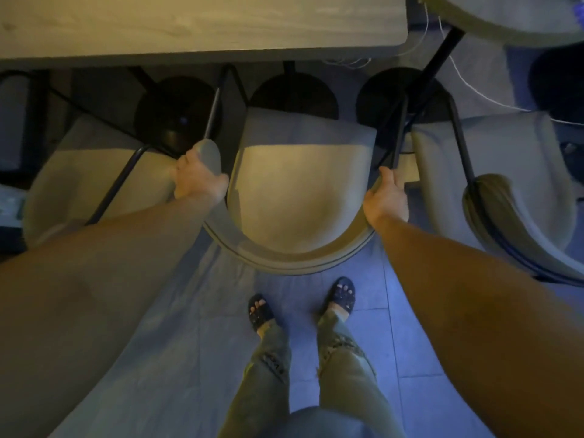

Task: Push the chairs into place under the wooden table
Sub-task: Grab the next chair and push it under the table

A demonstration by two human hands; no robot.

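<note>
Now the left hand (197,178) and right hand (387,197) each grip a side of the middle chair (300,197), its front just under the wooden table (202,23); next likely calls for an even forward push.

three chairs (300,197) side by side before table (202,23).

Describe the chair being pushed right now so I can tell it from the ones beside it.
Start at the wooden table along the top of the view. Three grey upholstered chairs line its near edge; take the middle chair, directly ahead of the person's feet. It alone is gripped by both hands: left hand and right hand on its curved backrest.
</note>
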